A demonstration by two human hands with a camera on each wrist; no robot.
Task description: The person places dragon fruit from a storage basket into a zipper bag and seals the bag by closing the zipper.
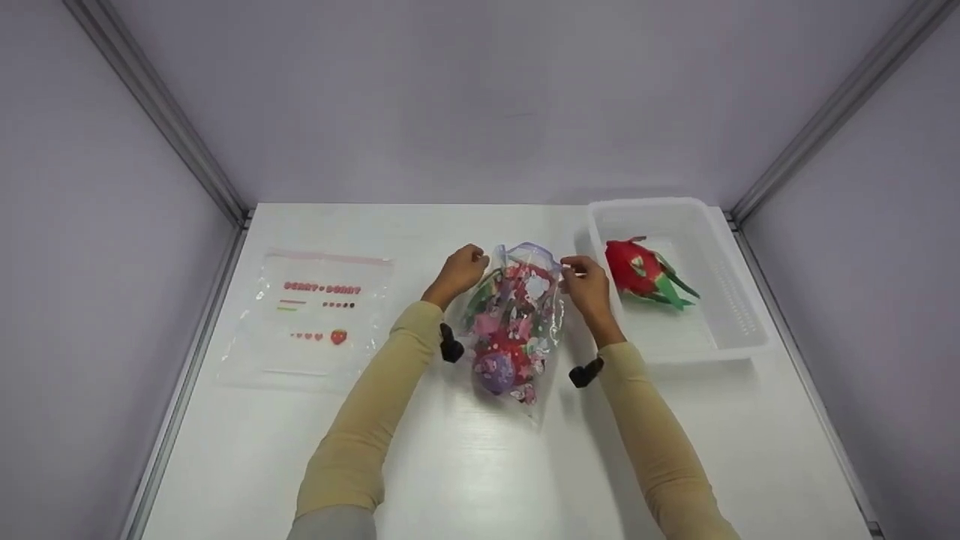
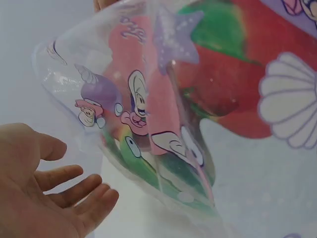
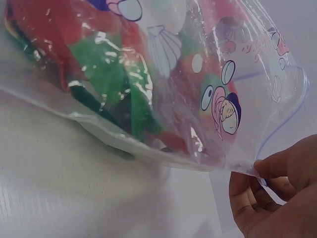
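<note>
While both hands work at its mouth, the printed zip bag (image 1: pixel 514 322) lies on the white bench (image 1: pixel 465 465) between them, its clear film covered in cartoon figures, shells and stars, with a red and green dragon fruit (image 1: pixel 504 352) showing through it. The right hand (image 1: pixel 586 283) sits at the bag's top corner, and the wrist view shows thumb and fingers (image 3: pixel 270 171) pinching the film's edge right beside the blue zip line. The left hand (image 1: pixel 461 271) is at the opposite top corner; from the head view it looks closed at the rim, yet its wrist view shows fingers (image 2: pixel 74 191) loosely spread and relaxed below the film, so I cannot tell whether it grips anything. Just beyond the right hand stands a white plastic basket (image 1: pixel 739 315), and inside it rests a second dragon fruit (image 1: pixel 641 274), red with green leaves. Well out past the left hand, a flat empty bag (image 1: pixel 315 319) with red lettering and a strawberry print lies on the bench.
</note>
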